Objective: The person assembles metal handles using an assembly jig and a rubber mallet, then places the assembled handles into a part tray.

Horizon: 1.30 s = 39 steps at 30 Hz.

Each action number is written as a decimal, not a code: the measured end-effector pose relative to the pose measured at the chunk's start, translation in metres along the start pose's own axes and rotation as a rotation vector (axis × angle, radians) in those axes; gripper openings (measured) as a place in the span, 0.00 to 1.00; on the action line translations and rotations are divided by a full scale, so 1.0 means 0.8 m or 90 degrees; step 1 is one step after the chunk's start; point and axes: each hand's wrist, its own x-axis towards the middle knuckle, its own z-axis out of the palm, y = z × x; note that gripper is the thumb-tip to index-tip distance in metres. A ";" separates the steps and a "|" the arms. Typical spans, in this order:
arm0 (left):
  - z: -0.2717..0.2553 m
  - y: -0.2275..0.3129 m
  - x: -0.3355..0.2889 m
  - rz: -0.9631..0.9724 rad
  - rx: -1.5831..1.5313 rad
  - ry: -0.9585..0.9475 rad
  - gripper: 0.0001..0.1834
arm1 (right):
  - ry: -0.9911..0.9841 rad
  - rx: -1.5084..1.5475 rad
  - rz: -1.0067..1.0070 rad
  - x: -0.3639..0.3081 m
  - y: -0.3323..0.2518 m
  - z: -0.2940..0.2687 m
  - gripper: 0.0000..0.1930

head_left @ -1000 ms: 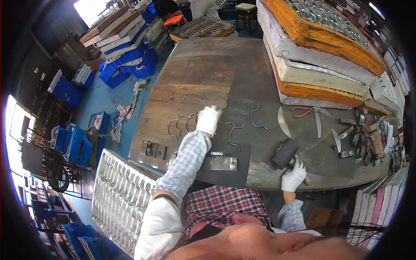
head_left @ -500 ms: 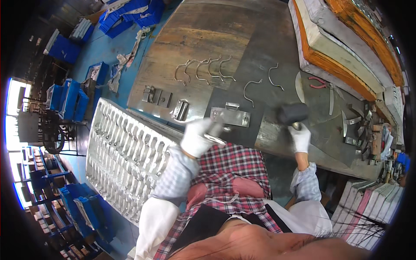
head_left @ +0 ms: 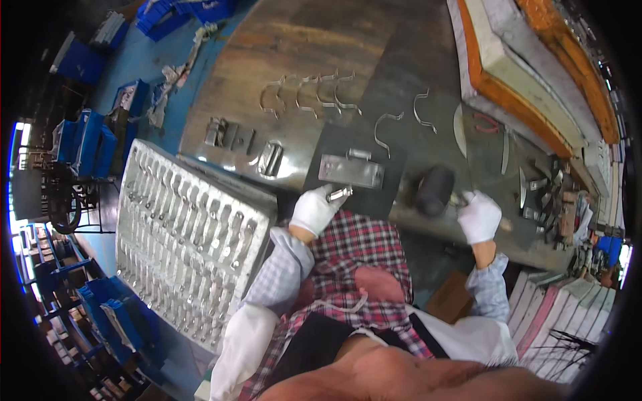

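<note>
My left hand (head_left: 315, 209), in a white glove, is closed around a small shiny metal piece (head_left: 340, 194) at the near edge of the workbench (head_left: 267, 87). Just beyond it lies a flat rectangular metal block (head_left: 351, 171) on a dark mat (head_left: 394, 160). My right hand (head_left: 479, 216), also gloved, grips the handle of a black rubber mallet (head_left: 435, 190) whose head rests at the bench edge. Several bent metal hooks (head_left: 307, 93) lie in a row farther back, and two more hooks (head_left: 401, 120) sit on the mat.
A large grey metal tray with rows of slots (head_left: 187, 234) leans to my left, below the bench. Small metal fixtures (head_left: 244, 144) sit on the bench's left part. Hand tools (head_left: 528, 180) lie at the right. Stacked boards (head_left: 528, 80) fill the far right, and blue crates (head_left: 87, 134) stand on the floor.
My left hand came back from the hooks to the bench's near edge and now holds a small metal piece. The view tilted down toward my body. The mallet stayed in my right hand.
</note>
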 end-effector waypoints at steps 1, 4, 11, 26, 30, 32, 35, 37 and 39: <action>-0.001 0.009 -0.017 -0.015 -0.150 -0.027 0.18 | 0.071 0.087 -0.033 -0.013 -0.012 -0.005 0.11; -0.014 0.061 -0.026 -0.217 -0.627 -0.077 0.18 | 0.173 0.346 -0.103 0.020 -0.126 -0.018 0.15; -0.019 -0.007 0.027 -0.170 -0.435 0.157 0.14 | -0.168 0.927 0.280 0.042 -0.213 0.055 0.10; 0.015 -0.035 0.055 -0.039 -0.328 0.207 0.08 | 0.299 0.660 0.113 0.042 -0.177 0.143 0.11; 0.016 -0.029 0.055 -0.001 -0.316 0.223 0.06 | 0.063 0.880 0.210 0.043 -0.154 0.119 0.13; 0.016 -0.027 0.057 0.033 -0.246 0.242 0.06 | 0.183 0.932 0.248 0.060 -0.119 0.079 0.12; 0.019 -0.037 0.052 0.100 -0.168 0.259 0.08 | 0.212 0.348 0.110 0.102 -0.005 0.052 0.17; 0.017 -0.035 0.057 0.114 -0.177 0.251 0.08 | 0.057 0.051 -0.069 0.085 0.071 0.099 0.20; 0.014 -0.034 0.057 0.145 -0.109 0.236 0.08 | 0.034 0.026 -0.097 0.072 0.072 0.087 0.18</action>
